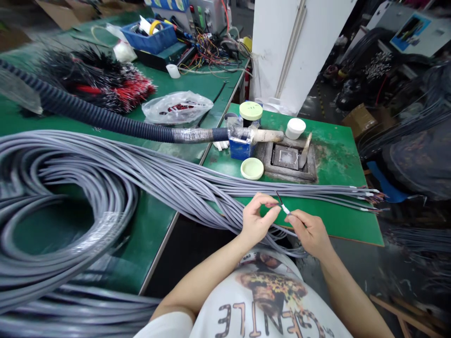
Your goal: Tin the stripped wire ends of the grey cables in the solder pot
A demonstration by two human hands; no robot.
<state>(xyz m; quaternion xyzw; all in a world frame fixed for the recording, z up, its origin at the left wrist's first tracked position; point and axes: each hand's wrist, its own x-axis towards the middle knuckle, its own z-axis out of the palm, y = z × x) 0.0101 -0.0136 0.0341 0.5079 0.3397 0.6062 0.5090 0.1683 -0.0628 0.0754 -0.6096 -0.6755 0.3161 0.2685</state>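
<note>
My right hand [312,231] pinches a grey cable close to its end, just below a white sleeve [285,209]. Thin dark and reddish wires [279,197] come out past the sleeve. Thumb and forefinger of my left hand [259,217] are closed on these thin wires. Behind my hands a bundle of grey cables [218,184] runs across the bench, its stripped ends [373,195] fanned out at the right. More of the bundle hangs down at the bench's front edge, partly behind my left hand.
A solder pot [286,156] with a flat scraper [305,151] is set in the green board. Around it stand a pale lid [252,168], a white tub [295,127], a blue box [241,147] and a ribbed hose [141,129]. Coiled cables [66,159] cover the left bench.
</note>
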